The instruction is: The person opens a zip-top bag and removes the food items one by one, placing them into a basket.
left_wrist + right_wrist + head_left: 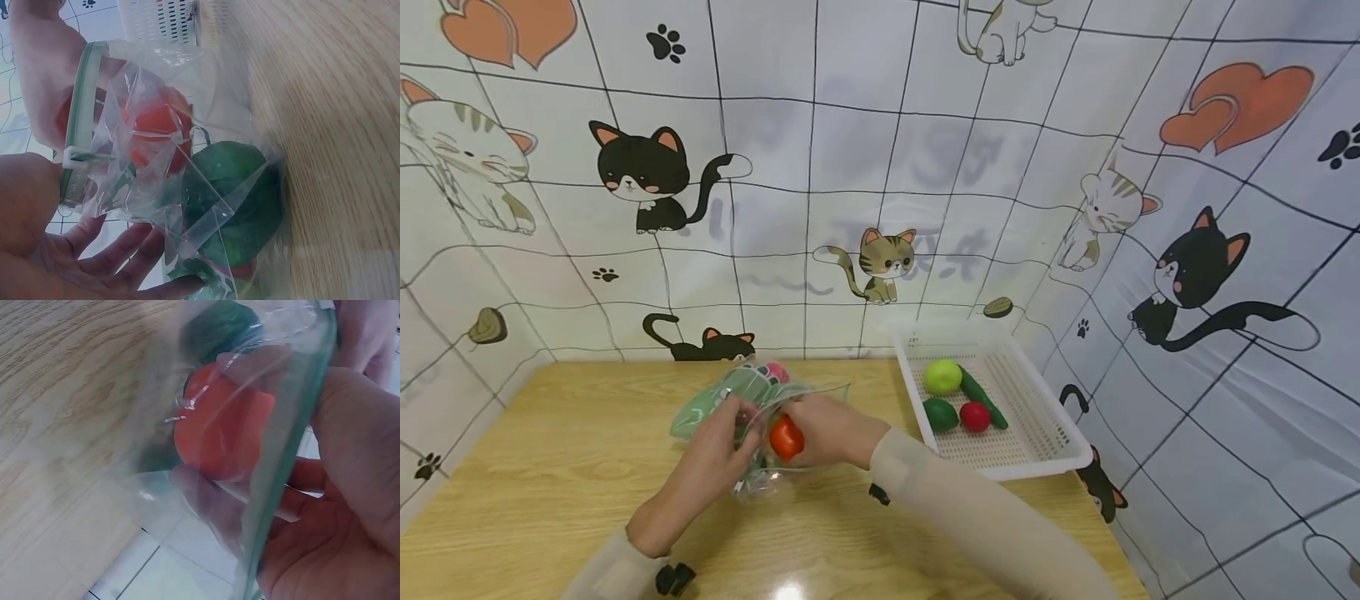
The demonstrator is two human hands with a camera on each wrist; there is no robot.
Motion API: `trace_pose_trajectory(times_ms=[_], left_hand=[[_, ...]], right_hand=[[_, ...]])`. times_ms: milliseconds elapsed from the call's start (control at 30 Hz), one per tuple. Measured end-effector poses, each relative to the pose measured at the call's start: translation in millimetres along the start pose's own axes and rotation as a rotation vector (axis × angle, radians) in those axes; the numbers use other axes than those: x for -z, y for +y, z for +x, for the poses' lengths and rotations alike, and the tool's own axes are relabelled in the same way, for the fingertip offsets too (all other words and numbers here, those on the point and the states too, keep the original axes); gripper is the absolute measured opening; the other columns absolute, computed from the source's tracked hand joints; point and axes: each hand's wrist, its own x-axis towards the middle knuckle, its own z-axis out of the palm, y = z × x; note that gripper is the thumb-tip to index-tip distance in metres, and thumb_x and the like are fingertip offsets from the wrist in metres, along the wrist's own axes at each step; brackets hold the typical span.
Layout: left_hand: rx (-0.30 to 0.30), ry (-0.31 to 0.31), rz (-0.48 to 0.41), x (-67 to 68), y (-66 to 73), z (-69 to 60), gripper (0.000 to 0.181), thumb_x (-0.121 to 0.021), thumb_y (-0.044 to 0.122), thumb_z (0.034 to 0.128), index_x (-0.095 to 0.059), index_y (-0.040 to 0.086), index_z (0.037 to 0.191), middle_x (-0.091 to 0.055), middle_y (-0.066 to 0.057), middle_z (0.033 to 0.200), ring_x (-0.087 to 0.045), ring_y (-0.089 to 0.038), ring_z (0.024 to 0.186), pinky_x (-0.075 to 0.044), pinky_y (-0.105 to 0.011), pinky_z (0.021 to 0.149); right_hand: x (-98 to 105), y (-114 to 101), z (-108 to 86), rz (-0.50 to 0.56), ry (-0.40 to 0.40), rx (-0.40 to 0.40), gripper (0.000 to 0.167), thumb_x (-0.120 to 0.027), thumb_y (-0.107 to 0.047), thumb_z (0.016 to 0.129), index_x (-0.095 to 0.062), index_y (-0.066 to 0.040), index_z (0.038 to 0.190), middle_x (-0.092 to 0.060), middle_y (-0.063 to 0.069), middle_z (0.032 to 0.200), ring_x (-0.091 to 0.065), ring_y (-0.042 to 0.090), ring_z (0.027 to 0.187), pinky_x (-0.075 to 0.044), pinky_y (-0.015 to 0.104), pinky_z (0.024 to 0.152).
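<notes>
A clear zip bag (730, 396) with a green zip rim lies tilted on the table, its mouth toward the right. My right hand (831, 429) reaches in through the mouth and grips a red tomato (786, 437), thumb on one side and fingers on the other. With my left hand (718, 437) I hold the bag near its rim; in the left wrist view its fingers (134, 262) spread along the plastic. Deeper in the bag sits a dark green round vegetable (231, 200), with something red partly hidden beneath it.
A white perforated basket (1045, 408) stands at the right back. In it are a yellow-green fruit (942, 377), a dark green vegetable (940, 415), a cucumber (981, 396) and a red round one (974, 417). Cat-printed cloth (775, 208) hangs behind the wooden table (550, 467).
</notes>
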Motion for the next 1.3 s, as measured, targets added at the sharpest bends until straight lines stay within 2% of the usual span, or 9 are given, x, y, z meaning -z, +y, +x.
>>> trace_pose_trajectory(times_ms=[167, 333, 467, 633, 900, 1133, 1300], left_hand=[[-0.04, 0.016, 0.013, -0.2, -1.3, -0.4, 0.013, -0.075, 0.006, 0.1104, -0.071, 0.003, 0.122, -0.082, -0.018, 0.121, -0.081, -0.033, 0.111, -0.068, -0.041, 0.085], [-0.031, 0.0, 0.0, 1.2, -0.8, -1.3, 0.011, -0.076, 0.01, 0.1127, -0.073, 0.006, 0.123, -0.082, -0.016, 0.125, -0.082, -0.035, 0.115, -0.072, -0.051, 0.091], [-0.031, -0.003, -0.001, 1.7, -0.6, -1.5, 0.009, -0.076, 0.016, 0.1147, -0.075, 0.009, 0.12, -0.082, -0.014, 0.125, -0.082, -0.035, 0.116, -0.072, -0.054, 0.094], [-0.029, -0.005, 0.01, 2.7, -2.0, -1.8, 0.011, -0.074, 0.02, 0.116, -0.077, 0.01, 0.12, -0.081, -0.012, 0.125, -0.081, -0.034, 0.117, -0.072, -0.053, 0.094], [-0.031, 0.005, 0.026, 2.4, -3.6, -2.0, 0.01, -0.075, 0.018, 0.1151, -0.078, 0.009, 0.119, -0.081, -0.011, 0.123, -0.081, -0.03, 0.113, -0.071, -0.049, 0.091], [-0.045, 0.015, 0.042, 2.5, -4.8, -2.5, 0.011, -0.075, 0.019, 0.1154, -0.079, 0.01, 0.118, -0.081, -0.011, 0.121, -0.08, -0.026, 0.109, -0.067, -0.043, 0.086], [-0.045, 0.014, 0.044, 3.2, -5.0, -2.1, 0.011, -0.074, 0.021, 0.1163, -0.08, 0.011, 0.117, -0.081, -0.008, 0.119, -0.08, -0.023, 0.106, -0.063, -0.034, 0.081]], right_hand=[[6.8, 1.0, -9.3, 0.014, 0.002, -0.038, 0.068, -0.099, -0.035, 0.095, -0.069, -0.009, 0.15, -0.081, 0.004, 0.138, -0.078, 0.015, 0.119, -0.065, 0.021, 0.103], [14.0, 0.1, -18.0, 0.022, -0.004, -0.054, 0.069, -0.099, -0.032, 0.095, -0.068, -0.008, 0.152, -0.079, 0.006, 0.141, -0.077, 0.015, 0.119, -0.065, 0.023, 0.104], [19.2, 0.3, -26.7, 0.046, 0.016, -0.058, 0.069, -0.099, -0.03, 0.094, -0.069, -0.009, 0.153, -0.079, 0.006, 0.142, -0.077, 0.014, 0.117, -0.065, 0.023, 0.102], [28.0, 1.3, -36.2, 0.088, 0.034, -0.07, 0.071, -0.099, -0.03, 0.094, -0.068, -0.01, 0.155, -0.078, 0.006, 0.143, -0.077, 0.014, 0.114, -0.066, 0.024, 0.099], [49.8, 7.2, -51.9, 0.167, 0.051, -0.086, 0.073, -0.099, -0.026, 0.093, -0.067, -0.008, 0.156, -0.076, 0.01, 0.149, -0.078, 0.025, 0.122, -0.068, 0.033, 0.102], [63.9, 21.2, -68.2, 0.2, 0.09, -0.116, 0.074, -0.097, -0.024, 0.092, -0.066, -0.007, 0.157, -0.073, 0.012, 0.154, -0.076, 0.028, 0.126, -0.069, 0.043, 0.105], [70.4, 37.4, -82.6, 0.182, 0.128, -0.143, 0.076, -0.097, -0.025, 0.092, -0.066, -0.006, 0.158, -0.074, 0.012, 0.156, -0.076, 0.029, 0.131, -0.069, 0.047, 0.105]])
